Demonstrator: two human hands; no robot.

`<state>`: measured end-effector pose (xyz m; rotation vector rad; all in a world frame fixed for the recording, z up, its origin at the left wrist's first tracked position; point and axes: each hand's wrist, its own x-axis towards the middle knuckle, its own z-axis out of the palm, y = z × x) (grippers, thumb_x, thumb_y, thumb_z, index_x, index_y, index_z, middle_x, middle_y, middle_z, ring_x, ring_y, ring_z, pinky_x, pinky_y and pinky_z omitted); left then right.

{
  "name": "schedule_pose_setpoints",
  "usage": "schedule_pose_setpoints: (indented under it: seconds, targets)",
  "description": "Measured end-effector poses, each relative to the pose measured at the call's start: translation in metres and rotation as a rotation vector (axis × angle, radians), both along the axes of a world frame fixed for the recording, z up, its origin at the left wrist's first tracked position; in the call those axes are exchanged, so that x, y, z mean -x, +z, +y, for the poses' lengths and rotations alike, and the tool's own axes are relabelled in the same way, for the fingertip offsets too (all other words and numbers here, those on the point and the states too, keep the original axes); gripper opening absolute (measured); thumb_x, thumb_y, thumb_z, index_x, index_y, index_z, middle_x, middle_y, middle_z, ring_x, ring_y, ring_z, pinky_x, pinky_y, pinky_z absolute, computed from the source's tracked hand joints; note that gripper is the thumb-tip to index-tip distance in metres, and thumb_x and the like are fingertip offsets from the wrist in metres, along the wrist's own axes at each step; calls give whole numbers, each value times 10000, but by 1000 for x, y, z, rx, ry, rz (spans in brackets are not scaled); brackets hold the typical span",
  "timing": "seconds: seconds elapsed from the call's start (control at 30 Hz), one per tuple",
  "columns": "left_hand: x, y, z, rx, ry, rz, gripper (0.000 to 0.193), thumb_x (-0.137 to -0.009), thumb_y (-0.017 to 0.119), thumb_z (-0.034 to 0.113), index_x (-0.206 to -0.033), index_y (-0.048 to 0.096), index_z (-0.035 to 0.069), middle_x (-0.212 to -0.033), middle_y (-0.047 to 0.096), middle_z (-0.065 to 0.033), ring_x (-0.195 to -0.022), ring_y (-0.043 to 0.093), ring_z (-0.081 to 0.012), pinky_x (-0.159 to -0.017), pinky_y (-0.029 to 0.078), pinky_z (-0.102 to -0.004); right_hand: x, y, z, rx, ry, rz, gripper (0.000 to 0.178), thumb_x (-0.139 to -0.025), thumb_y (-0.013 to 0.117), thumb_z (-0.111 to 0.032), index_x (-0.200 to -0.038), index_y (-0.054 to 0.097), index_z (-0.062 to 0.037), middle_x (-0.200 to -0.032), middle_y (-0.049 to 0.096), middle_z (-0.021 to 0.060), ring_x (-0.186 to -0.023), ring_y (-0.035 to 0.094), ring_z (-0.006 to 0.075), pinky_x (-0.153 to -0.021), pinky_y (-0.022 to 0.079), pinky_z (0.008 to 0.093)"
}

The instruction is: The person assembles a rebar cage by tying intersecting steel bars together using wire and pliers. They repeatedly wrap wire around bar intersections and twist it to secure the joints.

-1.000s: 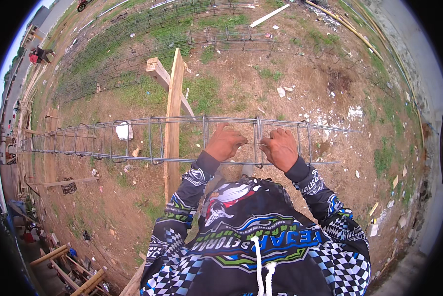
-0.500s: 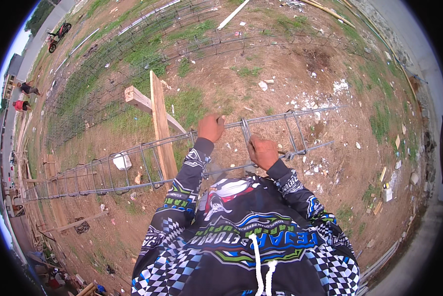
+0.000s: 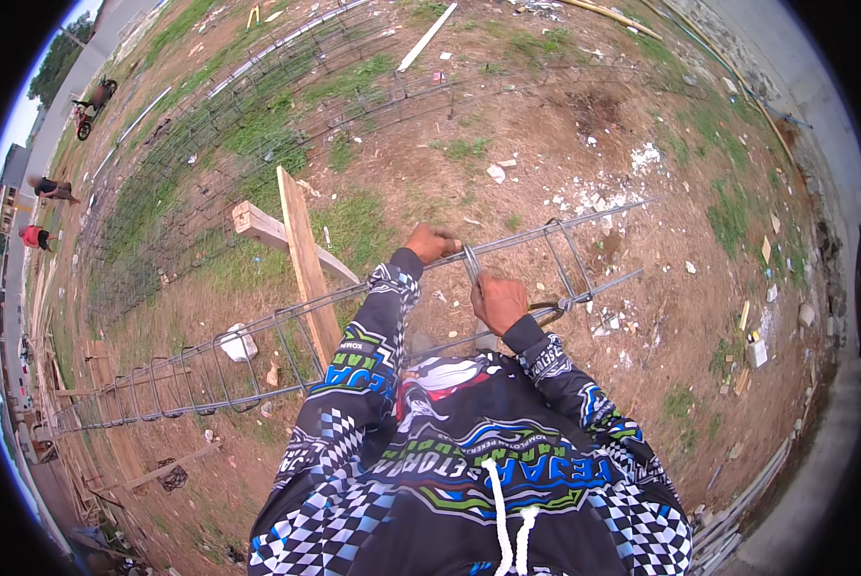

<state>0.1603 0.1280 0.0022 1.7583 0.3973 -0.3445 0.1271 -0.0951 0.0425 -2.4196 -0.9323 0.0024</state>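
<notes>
A long cage of steel reinforcing bars [image 3: 287, 384] runs from the far left across in front of me, with stirrups tied along it. My left hand [image 3: 432, 243] is at the upper bar, its closed fingers reaching the top of a pair of stirrups pushed close together. Just below, my right hand [image 3: 501, 302] has its fingers closed round those stirrups [image 3: 472, 264]. A dark, curved tool handle [image 3: 549, 312] shows beside the right wrist; whether that hand also holds it is unclear. Farther right, another stirrup [image 3: 562, 254] stands near the bar ends.
A wooden plank [image 3: 306, 269] and a crossed timber [image 3: 263, 228] prop the cage left of my hands. More steel cages [image 3: 200, 154] lie on the grass beyond. White rubble [image 3: 603, 197] is scattered on the ground. Two people [image 3: 51, 189] and a motorcycle [image 3: 93, 108] are far left.
My left hand has moved right along the upper bar to the paired stirrups. My right hand stays on them. The view has shifted slightly.
</notes>
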Motion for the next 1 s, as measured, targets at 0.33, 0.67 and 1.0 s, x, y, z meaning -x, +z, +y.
schedule_pose_setpoints:
  seconds: [0.33, 0.67, 1.0]
  targets:
    - [13, 21, -30, 20, 166, -158, 134, -891, 640, 62, -1000, 625, -13, -745, 682, -151, -649, 681, -173, -509, 531, -300, -21, 15, 18, 44, 34, -73, 141, -801, 616, -158, -774, 581, -23, -568, 598, 174, -518, 613, 359, -501, 464, 487]
    - [25, 1, -36, -165, 155, -382, 150, -886, 663, 119, -921, 600, -13, -762, 643, -86, -679, 636, -162, -574, 516, -308, -144, 26, 28, 289, 214, 209, 161, -767, 685, -269, -826, 720, -123, -800, 700, 134, -832, 669, 341, -751, 515, 451]
    - [29, 20, -69, -514, 377, -344, 272, -756, 768, 237, -785, 606, 20, -660, 624, -124, -616, 619, -296, -599, 486, -405, -179, -26, 57, 693, 480, 998, 226, -850, 622, -330, -931, 780, -190, -822, 702, -41, -737, 610, 105, -634, 493, 315]
